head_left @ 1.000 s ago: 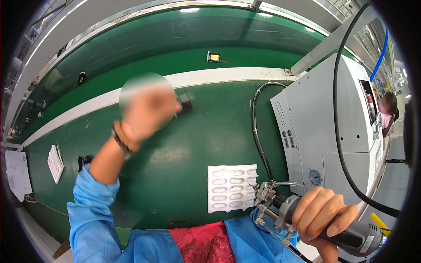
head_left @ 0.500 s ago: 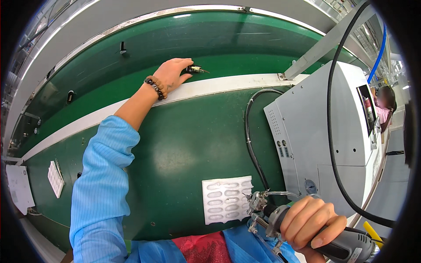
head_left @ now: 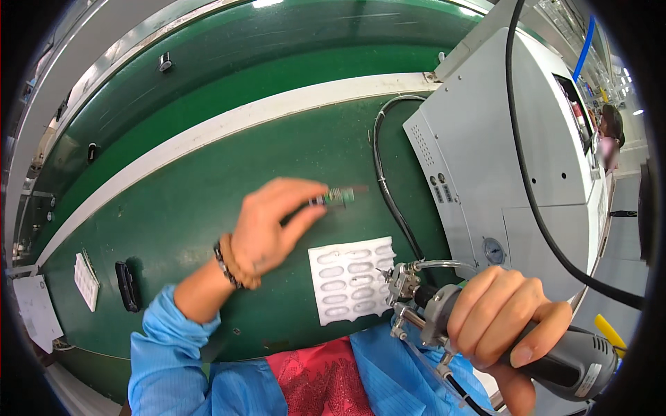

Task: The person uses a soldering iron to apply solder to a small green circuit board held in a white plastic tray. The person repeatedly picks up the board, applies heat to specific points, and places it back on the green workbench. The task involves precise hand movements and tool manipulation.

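My left hand [head_left: 270, 215] is over the green bench, thumb and fingers pinching a small part with a green circuit board [head_left: 340, 197]. Motion blurs this part, and its exact kind does not show. At the lower right my right hand [head_left: 506, 319] is wrapped round the grey and black body of a handheld power tool [head_left: 572, 360]. A metal head with a thin tip and attached hoses points left from the tool. Beside that tip lies a white moulded tray [head_left: 316, 281] with rows of oval hollows.
A large grey machine [head_left: 472, 166] with a gauge stands on the right, a black hose [head_left: 383, 163] running beside it. Past the white rail [head_left: 208, 128] is a green conveyor belt [head_left: 277, 83] carrying small black parts. A black case [head_left: 127, 286] and another white tray [head_left: 86, 283] lie left.
My left hand has come back from the belt across the rail to above the bench, bringing the circuit board part. My right hand still grips the tool. The whole view has shifted slightly.
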Motion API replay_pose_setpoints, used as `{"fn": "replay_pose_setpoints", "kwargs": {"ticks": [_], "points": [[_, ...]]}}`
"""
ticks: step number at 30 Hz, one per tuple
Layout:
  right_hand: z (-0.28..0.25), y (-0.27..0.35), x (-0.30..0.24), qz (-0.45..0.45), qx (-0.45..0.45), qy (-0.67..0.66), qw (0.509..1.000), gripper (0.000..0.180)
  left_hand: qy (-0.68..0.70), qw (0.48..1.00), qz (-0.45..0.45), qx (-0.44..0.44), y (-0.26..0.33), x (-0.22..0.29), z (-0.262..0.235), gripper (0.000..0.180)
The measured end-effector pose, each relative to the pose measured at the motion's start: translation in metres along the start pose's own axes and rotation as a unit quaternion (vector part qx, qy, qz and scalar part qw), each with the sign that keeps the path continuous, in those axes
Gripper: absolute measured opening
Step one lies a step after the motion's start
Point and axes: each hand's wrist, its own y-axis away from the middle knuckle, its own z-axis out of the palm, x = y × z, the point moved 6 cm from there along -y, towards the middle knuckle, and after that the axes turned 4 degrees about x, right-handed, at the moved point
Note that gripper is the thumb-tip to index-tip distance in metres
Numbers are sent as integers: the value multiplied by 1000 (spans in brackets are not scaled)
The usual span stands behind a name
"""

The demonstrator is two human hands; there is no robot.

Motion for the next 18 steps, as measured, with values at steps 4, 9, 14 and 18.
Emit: {"fn": "replay_pose_setpoints", "kwargs": {"ticks": [4,9,14,18], "points": [[1,5,1,-23,14,-40,999,25,25,999,-29,6,47,20,21,24],[7,2,2,-4,-3,-10,1000,35,-20,1000,10,14,67,27,43,27],[11,-2,13,16,-28,-4,999,33,-23,999,3,28,73,20,53,30],[15,-3,35,15,-31,-20,999,32,-22,999,-12,38,81,11,51,33]]}}
